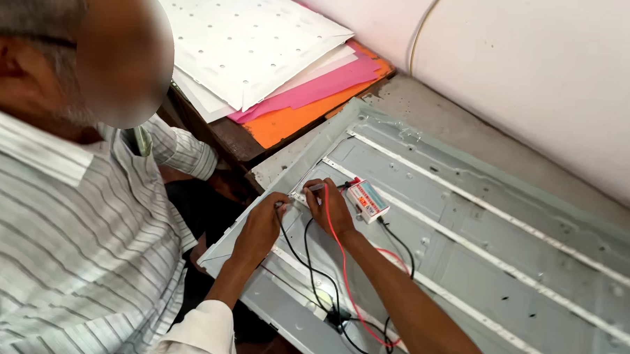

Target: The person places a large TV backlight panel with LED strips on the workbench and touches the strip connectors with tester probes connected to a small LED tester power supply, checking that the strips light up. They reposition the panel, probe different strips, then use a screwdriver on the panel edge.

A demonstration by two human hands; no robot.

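Fingers (319, 192) of right hand (331, 207) pinched closed on a red probe (317, 187), tip pressed to a white strip (467, 205) on the grey metal panel (521, 268). Left hand (261, 227) fingers closed on a black probe (280, 207), held to the same strip just beside the right. Red lead (340, 261) and black leads (312, 267) trail down across the panel. Small white tester box (367, 200) lies just beside the right hand. Another person in a striped shirt (68, 245) sits at left. Perforated white sheets (250, 35) over pink and orange sheets (296, 117) behind.

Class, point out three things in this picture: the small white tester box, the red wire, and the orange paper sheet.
tester box (367, 200), head view, on its top face.
red wire (341, 258), head view, mid-length beside the wrist.
orange paper sheet (289, 122), head view, on its bare lower edge.
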